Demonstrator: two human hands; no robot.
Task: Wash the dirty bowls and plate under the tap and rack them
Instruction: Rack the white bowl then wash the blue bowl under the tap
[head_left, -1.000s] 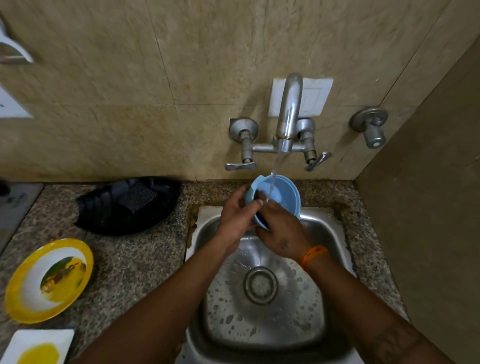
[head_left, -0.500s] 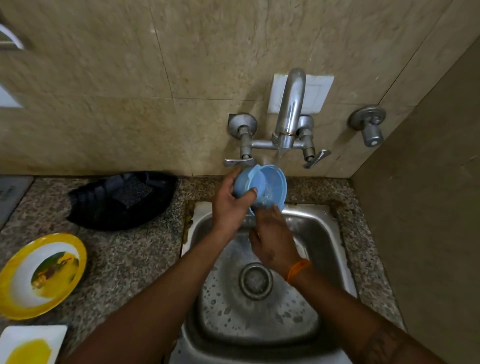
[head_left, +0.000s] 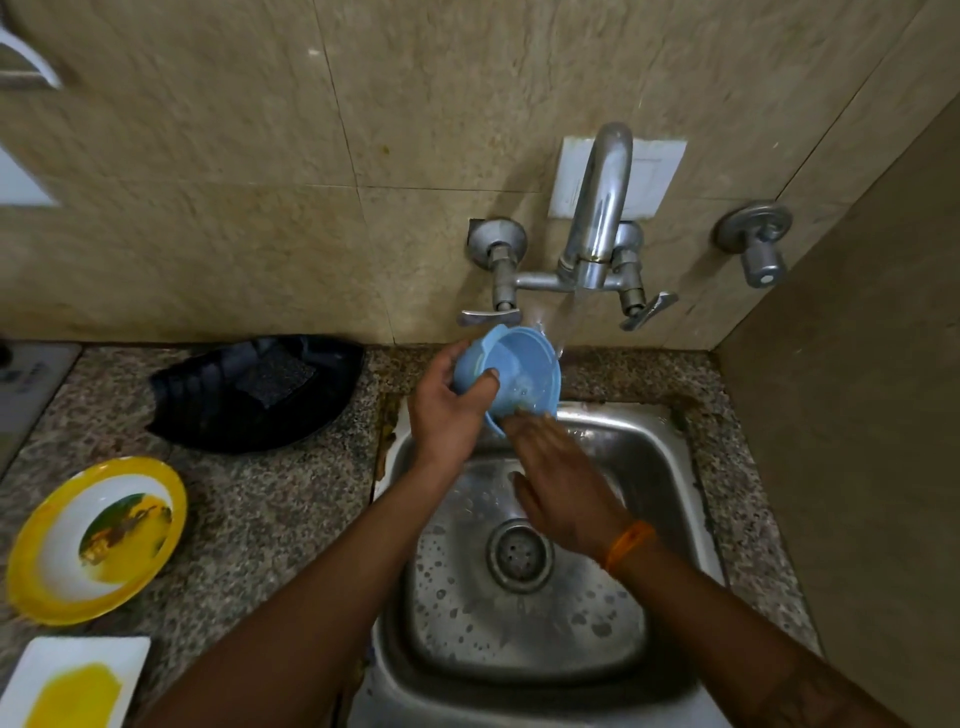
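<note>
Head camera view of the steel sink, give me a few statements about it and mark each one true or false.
1. The left hand grips the small light-blue plastic bowl. True.
2. The chrome wall tap is shut off. False: water runs from its spout down past the bowl's rim.
3. The round yellow-rimmed plate lies inside the stainless steel sink. False: it sits on the speckled granite counter, left of the sink.
4. The right hand wears an orange wristband. True.
5. The yellow-rimmed plate is clean. False: food residue shows in its middle.
</note>
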